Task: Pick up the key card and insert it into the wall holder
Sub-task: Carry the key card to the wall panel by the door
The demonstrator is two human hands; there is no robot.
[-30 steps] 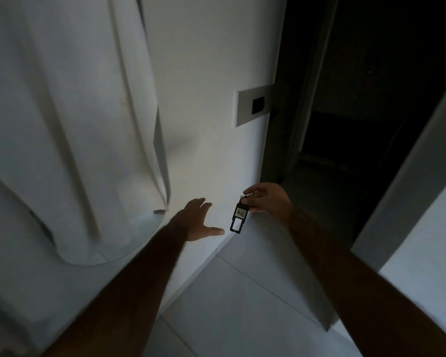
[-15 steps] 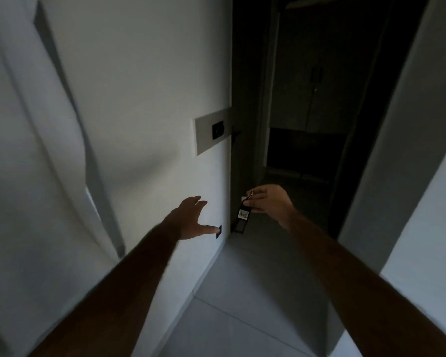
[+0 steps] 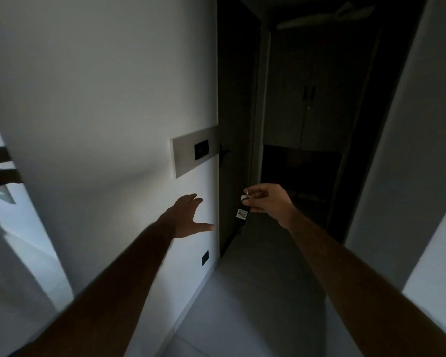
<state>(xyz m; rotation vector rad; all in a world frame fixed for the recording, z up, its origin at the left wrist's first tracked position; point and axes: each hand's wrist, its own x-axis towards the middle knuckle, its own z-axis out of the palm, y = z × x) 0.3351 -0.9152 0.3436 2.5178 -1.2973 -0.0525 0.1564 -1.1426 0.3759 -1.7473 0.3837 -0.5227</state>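
My right hand (image 3: 267, 200) pinches the top of a dark key card (image 3: 241, 216) that hangs down from my fingers, with a small white label on it. The wall holder (image 3: 201, 149) is a small black slot in a grey plate (image 3: 184, 158) on the white wall, up and to the left of the card. My left hand (image 3: 188, 217) is stretched out in front of the wall below the plate, fingers spread, holding nothing.
A dark door with a lever handle (image 3: 224, 152) stands just right of the plate. Beyond it a dim corridor leads to dark cabinets (image 3: 309, 109). A small black socket (image 3: 205, 257) sits low on the wall. A grey wall (image 3: 397, 150) closes the right side.
The view has swung to the right and up, bringing the plate and the doorway closer. My right hand has lifted the key card a little. My left hand stays spread near the wall.
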